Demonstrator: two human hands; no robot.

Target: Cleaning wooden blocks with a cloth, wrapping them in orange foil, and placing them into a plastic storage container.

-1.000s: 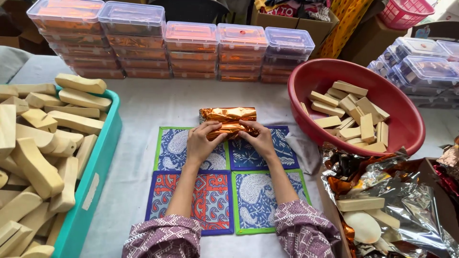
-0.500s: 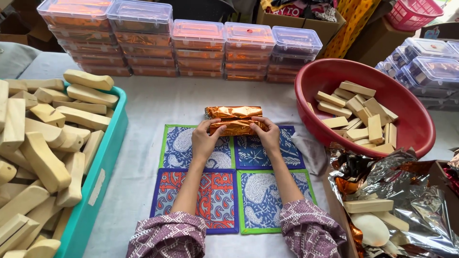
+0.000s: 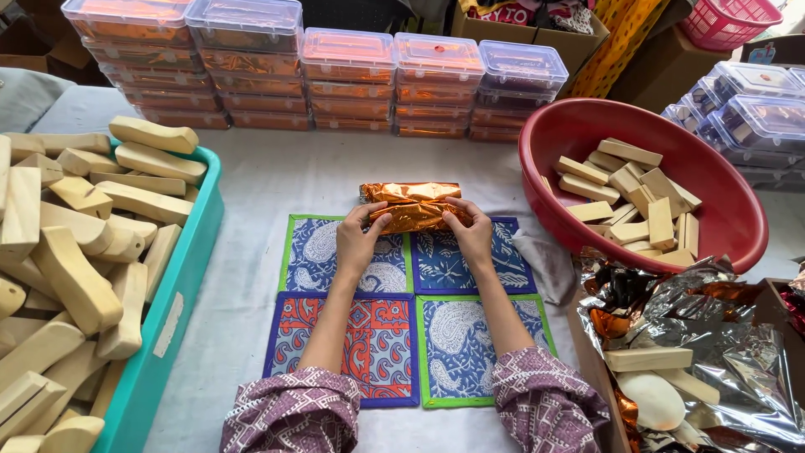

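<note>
Both hands grip one parcel (image 3: 412,205), a bar-shaped thing covered in crinkled orange foil, lying at the far edge of the patterned mat (image 3: 409,306) in the middle of the table. The left hand (image 3: 359,243) pinches its left end and the right hand (image 3: 471,233) presses the foil down on its right half, fingers curled onto the wrap. The foil looks closed along the top, and no bare wood shows, so by my judgement this piece is nearly wrapped, with only the ends or the seam left to tuck.

Much is left to do, it seems: the teal crate (image 3: 172,310) on the left is heaped with bare wooden blocks (image 3: 80,243), and the red bowl (image 3: 734,210) on the right holds shorter ones (image 3: 629,189). At the far side stand stacks of clear lidded boxes (image 3: 335,80) with orange foil showing through (packed pieces, I would guess). Loose foil sheets (image 3: 713,335), silver and orange, lie crumpled near right, with two bare pieces on them.

The wood is pale, smooth and rounded at the edges; the foil is thin, shiny and creased; the mat is quilted cloth in four printed squares.
</note>
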